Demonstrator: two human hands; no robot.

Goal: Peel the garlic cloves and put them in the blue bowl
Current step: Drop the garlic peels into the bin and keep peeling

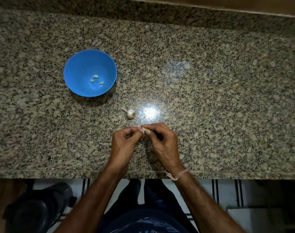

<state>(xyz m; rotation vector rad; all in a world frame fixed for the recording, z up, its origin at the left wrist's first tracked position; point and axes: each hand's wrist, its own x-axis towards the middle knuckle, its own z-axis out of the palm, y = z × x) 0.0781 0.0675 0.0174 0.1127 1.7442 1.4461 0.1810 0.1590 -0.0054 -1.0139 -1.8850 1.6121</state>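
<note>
I pinch a garlic clove (144, 129) between the fingertips of my left hand (125, 142) and right hand (162, 140) above the counter (210, 98). A garlic bulb (130, 113) lies just beyond. The blue bowl (79, 64), farther left, holds three peeled cloves (95, 76).

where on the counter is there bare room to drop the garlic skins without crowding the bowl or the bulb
Bare granite counter runs wide to the right of the garlic bulb and the right hand. More lies near the front edge, below the blue bowl. It is tightest between bulb, left hand and the pinched clove.
</note>
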